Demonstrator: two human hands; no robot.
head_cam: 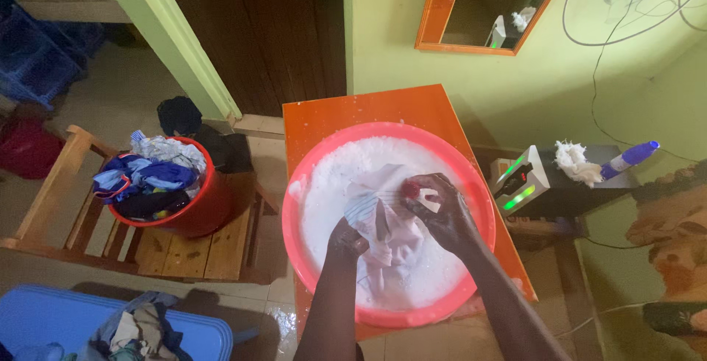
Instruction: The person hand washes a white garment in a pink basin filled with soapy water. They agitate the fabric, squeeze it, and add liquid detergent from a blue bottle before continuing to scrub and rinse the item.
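Washing by hand: both hands work a pale garment [383,221] in a pink basin [294,236] full of suds, set on an orange counter [368,107]. Left hand [346,242] bunches the lower fold of the cloth, fingers closed on it, grip tight and half sunk in foam. Right hand [440,210] is curled round the upper part of the same cloth, with a small red object [410,188] at the fingertips; whether that is soap or part of the garment, cannot tell. Cloth sits at basin centre, partly lifted above the lather, wet through. Progress, as a judgement: this piece looks mid-scrub, not rinsed, not wrung. A red bucket [199,210] heaped with mixed blue and white clothes stands on a wooden chair [66,177] to the left, well apart from the basin. A blue tub [44,317] with more cloth sits on the floor below. No hung or wrung items visible, so most of the washing appears left to do.
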